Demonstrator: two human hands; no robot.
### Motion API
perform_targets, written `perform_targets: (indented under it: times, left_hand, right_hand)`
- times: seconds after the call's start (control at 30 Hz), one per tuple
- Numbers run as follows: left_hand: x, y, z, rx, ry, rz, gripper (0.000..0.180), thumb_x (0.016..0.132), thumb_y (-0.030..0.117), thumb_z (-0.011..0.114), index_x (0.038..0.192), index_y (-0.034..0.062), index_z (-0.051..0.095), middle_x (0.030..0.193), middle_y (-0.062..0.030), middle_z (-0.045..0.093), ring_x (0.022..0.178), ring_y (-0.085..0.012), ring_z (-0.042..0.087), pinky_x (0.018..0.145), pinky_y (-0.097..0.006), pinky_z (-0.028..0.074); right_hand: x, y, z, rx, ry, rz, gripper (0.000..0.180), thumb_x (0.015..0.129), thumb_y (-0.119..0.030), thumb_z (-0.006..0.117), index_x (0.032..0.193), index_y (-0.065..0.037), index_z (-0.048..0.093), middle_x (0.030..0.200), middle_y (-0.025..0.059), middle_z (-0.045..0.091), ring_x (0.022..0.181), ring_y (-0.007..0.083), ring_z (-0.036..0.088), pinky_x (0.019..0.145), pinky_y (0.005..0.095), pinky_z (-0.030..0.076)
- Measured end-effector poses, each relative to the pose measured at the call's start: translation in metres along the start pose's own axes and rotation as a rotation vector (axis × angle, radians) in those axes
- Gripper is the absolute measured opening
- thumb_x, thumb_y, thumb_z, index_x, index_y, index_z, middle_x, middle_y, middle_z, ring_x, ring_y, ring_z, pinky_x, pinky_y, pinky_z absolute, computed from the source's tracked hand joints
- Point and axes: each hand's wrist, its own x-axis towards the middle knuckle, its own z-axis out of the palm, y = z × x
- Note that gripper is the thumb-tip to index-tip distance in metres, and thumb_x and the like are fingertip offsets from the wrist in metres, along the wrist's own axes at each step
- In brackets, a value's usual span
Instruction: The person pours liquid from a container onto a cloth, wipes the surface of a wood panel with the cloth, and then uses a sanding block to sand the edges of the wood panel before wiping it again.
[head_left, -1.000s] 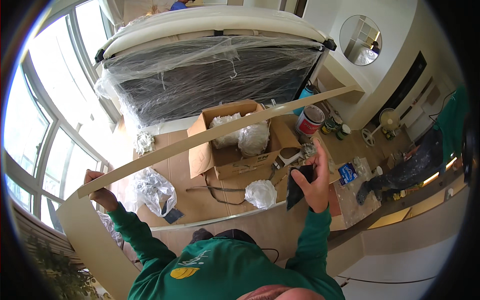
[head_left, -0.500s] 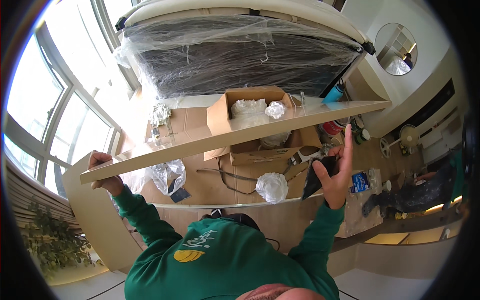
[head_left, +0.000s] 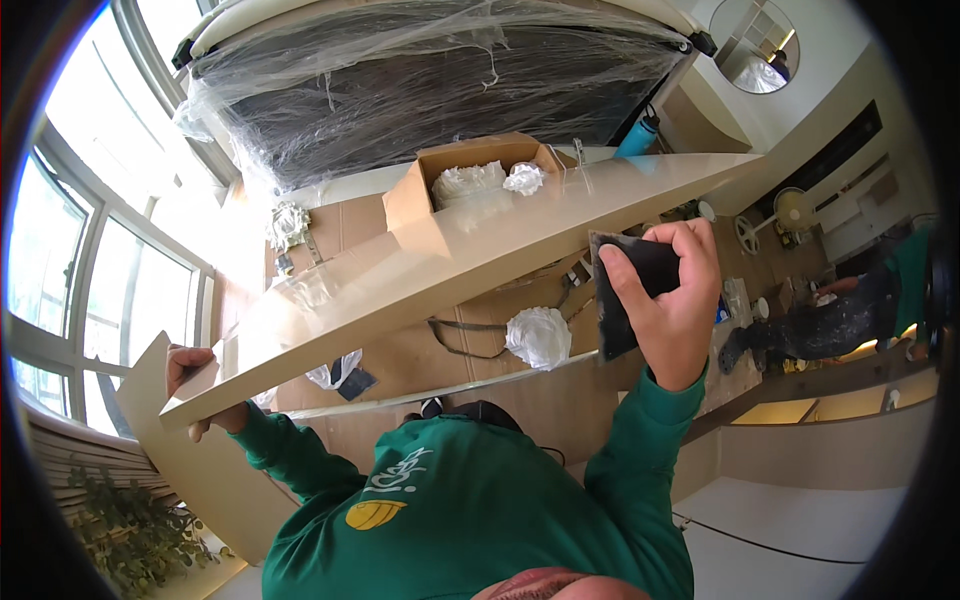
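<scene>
A long, beige, glossy panel (head_left: 470,262) slants across in front of me, its near-left end low and its far end up to the right. My left hand (head_left: 188,372) is closed around that left end, fingers partly hidden by the panel. In my right hand (head_left: 678,318) a square of black sandpaper (head_left: 624,318) is pinched between thumb and fingers, beside the panel's front edge. The sandpaper stands nearly upright and I cannot tell whether it touches the panel.
Behind the panel is an open cardboard box (head_left: 405,200) with plastic-wrapped things. A crumpled white plastic bundle (head_left: 538,338) and a dark strap (head_left: 455,340) lie on the cardboard-covered surface. A plastic-draped dark screen (head_left: 430,100) stands beyond. At right, a co-worker's dark trouser leg (head_left: 800,335) shows.
The panel has tilted so more of its top face shows. My right hand has moved up and turned the sandpaper toward the panel's edge. My left hand keeps its hold.
</scene>
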Motion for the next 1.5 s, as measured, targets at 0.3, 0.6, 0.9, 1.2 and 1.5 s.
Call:
perform_targets:
  times: [0.3, 0.6, 0.9, 1.2, 1.5]
  left_hand:
    - [-0.001, 0.017, 0.01, 0.086, 0.005, -0.013, 0.092, 0.079, 0.092, 0.036, 0.081, 0.0015, 0.054, 0.076, -0.0034, 0.045, 0.071, -0.0146, 0.046, 0.07, -0.029, 0.039]
    - [0.003, 0.029, 0.015, 0.132, 0.053, -0.094, 0.128, 0.048, 0.111, 0.003, 0.08, -0.0027, 0.054, 0.072, -0.0049, 0.044, 0.066, -0.0145, 0.044, 0.061, -0.026, 0.036]
    - [0.002, 0.029, 0.016, 0.138, 0.067, -0.112, 0.132, 0.042, 0.112, 0.004, 0.079, -0.0033, 0.055, 0.071, -0.0046, 0.043, 0.065, -0.0149, 0.044, 0.061, -0.027, 0.036]
    - [0.0, 0.032, 0.018, -0.009, -0.019, 0.018, 0.082, 0.085, 0.082, 0.047, 0.08, 0.0011, 0.053, 0.075, -0.0032, 0.043, 0.073, -0.0157, 0.047, 0.072, -0.031, 0.038]
    - [0.0, 0.03, 0.022, 0.014, 0.028, 0.039, 0.101, 0.078, 0.098, 0.03, 0.08, -0.0002, 0.053, 0.073, -0.0039, 0.042, 0.07, -0.0154, 0.044, 0.068, -0.03, 0.036]
  right_hand:
    - [-0.005, -0.04, 0.018, -0.132, -0.081, 0.02, 0.041, 0.071, -0.028, 0.09, 0.084, -0.003, 0.061, 0.088, 0.0093, 0.053, 0.074, 0.0289, 0.059, 0.066, 0.0416, 0.049]
    - [0.0, -0.058, 0.028, -0.141, -0.112, 0.02, 0.044, 0.071, -0.034, 0.091, 0.087, -0.004, 0.064, 0.088, 0.0081, 0.055, 0.073, 0.0298, 0.063, 0.063, 0.0424, 0.053]
    - [0.006, -0.066, 0.034, -0.159, -0.154, -0.046, 0.044, 0.072, -0.035, 0.09, 0.085, -0.002, 0.064, 0.085, 0.0092, 0.056, 0.069, 0.03, 0.062, 0.062, 0.0415, 0.051]
    - [0.002, -0.071, 0.039, -0.135, -0.159, -0.056, 0.044, 0.071, -0.034, 0.09, 0.084, -0.003, 0.062, 0.085, 0.0098, 0.055, 0.07, 0.0318, 0.063, 0.062, 0.0431, 0.052]
    - [0.004, -0.079, 0.045, -0.121, -0.192, -0.079, 0.044, 0.07, -0.034, 0.09, 0.084, -0.003, 0.063, 0.086, 0.0096, 0.055, 0.07, 0.0316, 0.062, 0.062, 0.0424, 0.051]
